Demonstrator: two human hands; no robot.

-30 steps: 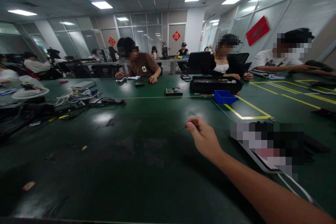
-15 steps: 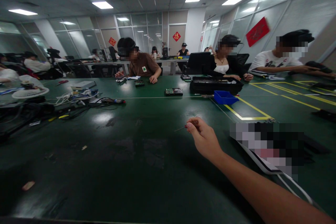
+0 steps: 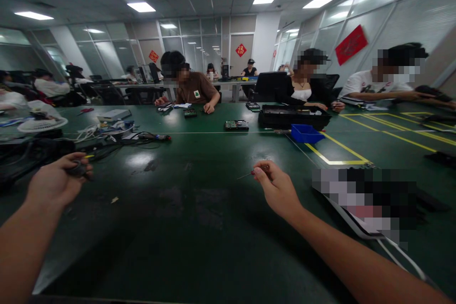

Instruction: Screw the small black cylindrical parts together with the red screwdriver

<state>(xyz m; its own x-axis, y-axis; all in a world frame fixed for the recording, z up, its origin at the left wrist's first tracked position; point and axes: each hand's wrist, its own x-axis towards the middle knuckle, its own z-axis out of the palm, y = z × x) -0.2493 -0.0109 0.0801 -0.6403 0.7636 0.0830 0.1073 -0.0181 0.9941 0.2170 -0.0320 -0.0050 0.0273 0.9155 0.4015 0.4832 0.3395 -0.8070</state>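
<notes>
My right hand (image 3: 280, 187) is closed around a screwdriver (image 3: 245, 175). Its thin metal shaft points left above the green table (image 3: 149, 228), and part of its reddish-brown handle shows between the fingers. On the left, my left hand (image 3: 53, 180) is in view with its fingers curled round a small dark rounded object (image 3: 76, 168). The fingers partly cover that object, and its kind cannot be made out. The two hands are well apart.
Cables (image 3: 103, 145) lie at the left, near a white fan-like part (image 3: 42, 123). Ahead are a hard drive (image 3: 236, 125), a blue bin (image 3: 306, 134) and a black case (image 3: 292, 118). A blurred-out device (image 3: 363, 204) lies at right. Several people sit beyond.
My left hand has come into view from the left, holding the dark rounded object. My right hand and the screwdriver stay almost where they were.
</notes>
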